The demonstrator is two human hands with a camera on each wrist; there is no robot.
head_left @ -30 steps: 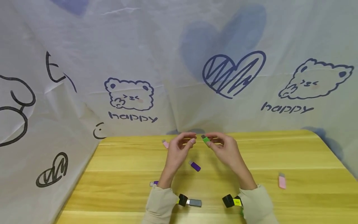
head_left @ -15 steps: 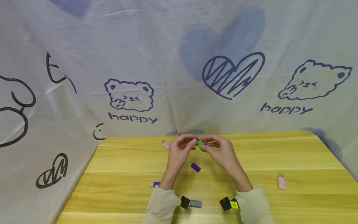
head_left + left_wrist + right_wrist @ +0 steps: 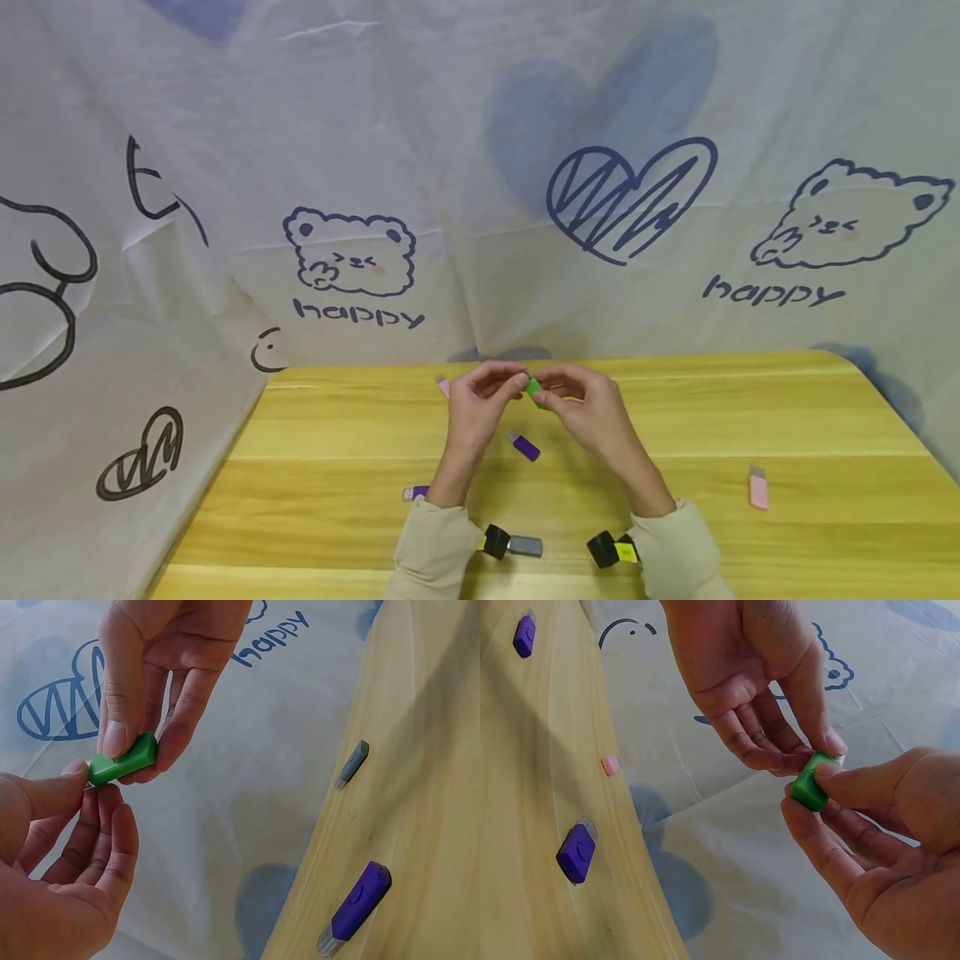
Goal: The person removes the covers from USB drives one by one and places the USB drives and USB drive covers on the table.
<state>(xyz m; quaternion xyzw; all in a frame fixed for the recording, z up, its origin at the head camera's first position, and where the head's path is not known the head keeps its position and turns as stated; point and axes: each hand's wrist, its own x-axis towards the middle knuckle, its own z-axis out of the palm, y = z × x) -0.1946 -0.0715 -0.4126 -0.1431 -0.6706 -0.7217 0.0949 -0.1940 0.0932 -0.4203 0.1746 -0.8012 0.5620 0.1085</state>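
A green USB flash drive is held up above the far part of the table between both hands. My right hand pinches its green body between thumb and fingers. The left hand pinches the plug end with thumb and index finger, so that end is mostly covered. In the left wrist view, only a sliver of metal or clear plastic shows beside the thumb on the green drive. The right wrist view has the right thumb lying across the drive.
Below the hands lies a purple flash drive. Another purple one is partly behind the left forearm. A grey drive sits near the left wrist camera. Pink drives lie at right and far left. A printed cloth hangs behind the table.
The right hand has brought the green flash drive leftward to the left hand, which was apart from it a second ago. Now the left fingers grip its plug end.
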